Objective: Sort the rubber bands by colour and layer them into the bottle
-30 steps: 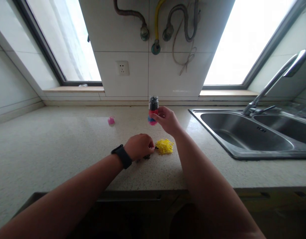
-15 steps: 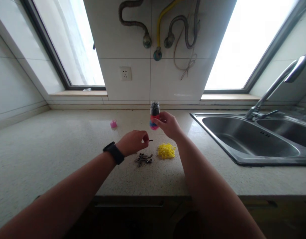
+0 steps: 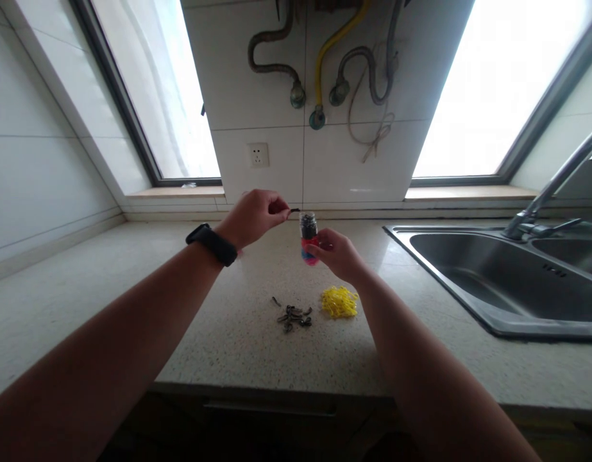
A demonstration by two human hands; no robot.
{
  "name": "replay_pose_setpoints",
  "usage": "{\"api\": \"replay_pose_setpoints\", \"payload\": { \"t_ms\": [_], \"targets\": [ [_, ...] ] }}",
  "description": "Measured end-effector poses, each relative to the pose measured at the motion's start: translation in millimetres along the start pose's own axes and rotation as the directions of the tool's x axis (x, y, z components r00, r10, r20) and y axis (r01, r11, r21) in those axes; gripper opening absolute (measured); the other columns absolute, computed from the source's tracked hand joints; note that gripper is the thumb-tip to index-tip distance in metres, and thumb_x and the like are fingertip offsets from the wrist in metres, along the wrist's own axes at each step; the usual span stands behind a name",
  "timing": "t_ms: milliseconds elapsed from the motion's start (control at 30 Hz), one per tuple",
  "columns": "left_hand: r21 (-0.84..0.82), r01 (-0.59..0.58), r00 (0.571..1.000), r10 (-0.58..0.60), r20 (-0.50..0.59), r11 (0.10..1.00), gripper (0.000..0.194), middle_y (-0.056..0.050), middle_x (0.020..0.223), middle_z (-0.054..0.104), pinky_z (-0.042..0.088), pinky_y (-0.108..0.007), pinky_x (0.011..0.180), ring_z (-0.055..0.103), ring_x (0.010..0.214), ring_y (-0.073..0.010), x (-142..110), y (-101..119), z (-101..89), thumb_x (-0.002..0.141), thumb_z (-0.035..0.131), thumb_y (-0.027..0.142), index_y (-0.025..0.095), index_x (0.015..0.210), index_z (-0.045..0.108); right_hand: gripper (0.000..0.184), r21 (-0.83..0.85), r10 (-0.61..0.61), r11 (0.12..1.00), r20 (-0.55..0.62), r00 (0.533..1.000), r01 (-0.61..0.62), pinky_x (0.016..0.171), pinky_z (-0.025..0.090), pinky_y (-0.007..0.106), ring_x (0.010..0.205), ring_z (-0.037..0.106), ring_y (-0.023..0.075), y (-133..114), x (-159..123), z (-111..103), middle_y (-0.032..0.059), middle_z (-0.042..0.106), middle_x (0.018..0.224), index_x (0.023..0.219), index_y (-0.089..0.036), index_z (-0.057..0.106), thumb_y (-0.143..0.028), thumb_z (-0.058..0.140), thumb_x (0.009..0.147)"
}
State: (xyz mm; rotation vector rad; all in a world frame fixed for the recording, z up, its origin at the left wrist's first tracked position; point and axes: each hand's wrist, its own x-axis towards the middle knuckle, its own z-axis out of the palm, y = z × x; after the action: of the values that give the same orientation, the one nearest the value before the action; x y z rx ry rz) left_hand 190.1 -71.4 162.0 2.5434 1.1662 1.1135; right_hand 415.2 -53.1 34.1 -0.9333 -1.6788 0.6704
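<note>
Arms (image 3: pixel 142 327) stretched toward the back edge of the counter (image 3: pixel 219 359), left hand (image 3: pixel 254 215) pinching a dark strip (image 3: pixel 296 210) beside the mouth of the near-upright jar (image 3: pixel 307 231) in the grip of the right hand (image 3: pixel 341 256).

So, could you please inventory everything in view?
Counter: 1, pale, foreground
Jar: 1, clear, colourful filling, centre
Strip: 1, dark, by jar
Dark pieces: several, black, counter
Yellow pieces: many, yellow, counter
Sink: 1, grey, right
Tap: 1, silver, sink
Windows: 2, white, either side
Socket: 1, white, tiled wall
Hoses: 3, grey/yellow, wall
Cord: 1, pale, wall
Watch: 1, black, left wrist
Pink sliver: 1, pink, behind watch
Left hand: 1, holding strip
Right hand: 1, holding jar
</note>
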Motion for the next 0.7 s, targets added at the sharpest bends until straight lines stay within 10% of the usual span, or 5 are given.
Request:
{"api": "replay_pose_setpoints", "payload": {
  "t_ms": [367, 700],
  "targets": [
    [0.292, -0.335, 0.900, 0.213, 0.380, 0.896, 0.025, -0.009, 0.096, 0.074, 0.043, -0.029, 0.083, 0.063, 0.090, -0.0178, 27.4, 15.3, -4.6, 0.092, 0.054, 0.020, 0.015, 0.101, 0.076, 0.028, -0.099, 0.005, 0.995, 0.028, 1.000, -0.003, 0.061, 0.049, 0.031, 0.065, 0.059, 0.0137, -10.8, -5.9, 3.1, 0.0031, 0.069, 0.080, 0.094, -0.019, 0.066, -0.038, 0.077, 0.077],
    [0.257, -0.337, 0.845, 0.171, 0.506, 0.906, 0.041, -0.009, 0.112, 0.061, 0.038, -0.034, 0.105, 0.056, 0.109, -0.0206, 23.5, 12.1, -5.2, 0.081, 0.050, 0.014, 0.022, 0.111, 0.076, 0.029, -0.058, 0.009, 0.998, 0.067, 0.998, -0.005, 0.063, 0.051, 0.031, 0.067, 0.061, 0.0143, -19.2, -9.6, 5.9, 0.0037, 0.071, 0.081, 0.096, -0.018, 0.066, -0.037, 0.077, 0.077]
  ]
}}
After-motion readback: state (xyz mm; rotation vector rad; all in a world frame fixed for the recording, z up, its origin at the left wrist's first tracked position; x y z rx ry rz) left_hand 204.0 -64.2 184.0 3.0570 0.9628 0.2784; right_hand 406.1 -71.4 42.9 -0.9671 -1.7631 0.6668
